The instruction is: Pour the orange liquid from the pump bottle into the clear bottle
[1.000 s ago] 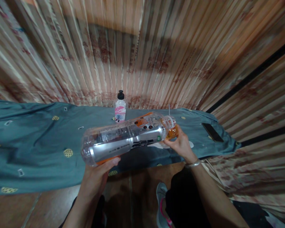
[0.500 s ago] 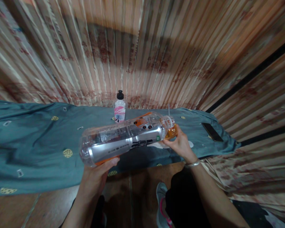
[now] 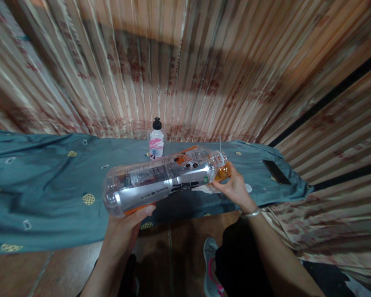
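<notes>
A large clear plastic bottle (image 3: 160, 177) with a silver and orange label lies tilted on its side in the air, its mouth toward the right. My left hand (image 3: 131, 220) is wrapped round its base end from below, with the thumb showing along the near side. At the bottle's mouth, my right hand (image 3: 235, 185) grips a small clear container (image 3: 223, 171) that holds amber liquid. The bottle's neck overlaps this container's top, and a thin clear stick or straw rises behind it. Part of the container is hidden by the bottle and my fingers.
Behind the big bottle stands a small bottle (image 3: 156, 142) with a black cap and pink label. A dark phone (image 3: 276, 172) lies to the right on the green cloth (image 3: 55, 177). Something white and flat (image 3: 205, 189) lies under the bottle. Pleated curtains (image 3: 173, 74) hang close behind.
</notes>
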{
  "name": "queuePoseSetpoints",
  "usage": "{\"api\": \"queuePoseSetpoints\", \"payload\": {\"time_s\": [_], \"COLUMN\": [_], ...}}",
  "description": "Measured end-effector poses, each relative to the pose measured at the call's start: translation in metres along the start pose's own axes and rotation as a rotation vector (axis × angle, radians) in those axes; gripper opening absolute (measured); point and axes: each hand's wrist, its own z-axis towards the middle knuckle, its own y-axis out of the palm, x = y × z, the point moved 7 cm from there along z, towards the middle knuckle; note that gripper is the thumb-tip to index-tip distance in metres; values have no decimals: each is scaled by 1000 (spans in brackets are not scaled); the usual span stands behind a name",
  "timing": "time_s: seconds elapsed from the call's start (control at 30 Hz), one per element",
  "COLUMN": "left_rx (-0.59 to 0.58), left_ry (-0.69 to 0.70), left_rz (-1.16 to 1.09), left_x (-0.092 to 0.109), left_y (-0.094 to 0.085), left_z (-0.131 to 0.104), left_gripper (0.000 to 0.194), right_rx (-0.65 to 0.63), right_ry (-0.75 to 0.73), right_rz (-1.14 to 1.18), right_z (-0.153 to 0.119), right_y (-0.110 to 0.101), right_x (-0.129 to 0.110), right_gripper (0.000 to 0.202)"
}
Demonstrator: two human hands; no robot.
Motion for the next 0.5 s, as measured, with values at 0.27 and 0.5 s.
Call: {"api": "queuePoseSetpoints", "payload": {"time_s": [0.27,0.5], "left_rx": [35,-51], "left_ry": [-8,-19], "left_rz": [-37,-18], "left_x": [0,-4], "left_y": [0,-2], "left_z": [-1,1], "left_gripper": [36,35], "right_rx": [0,-10], "right_ry": [-8,12], "right_rz": [18,32], "right_z": [1,1], "right_y": [-1,0], "right_x": [-5,-4], "right_gripper": [66,67]}}
